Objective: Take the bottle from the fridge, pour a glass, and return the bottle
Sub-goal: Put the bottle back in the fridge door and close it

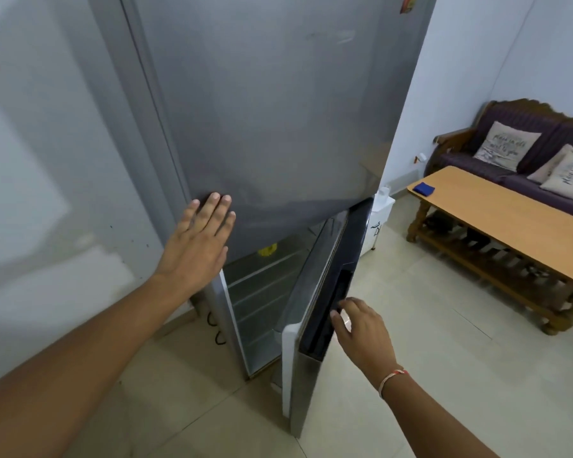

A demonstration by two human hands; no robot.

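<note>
- Left hand (197, 239) lies flat, fingers straight, pressed on the smooth grey upper door (278, 110) of the fridge near its lower left corner.
- Lower door (315, 285) stands ajar; wire shelves (262, 292) show inside, something yellow (268, 250) at the top. No bottle can be made out.
- Right hand (361, 328) curls its fingers into the door's dark recessed handle (331, 309).
- Wooden table (510, 219) bears a blue cloth (424, 188) at its near corner.

Wooden tabletop (497, 213) at three o'clock, a folded blue cloth (424, 188) lying at its near-left corner.
</note>
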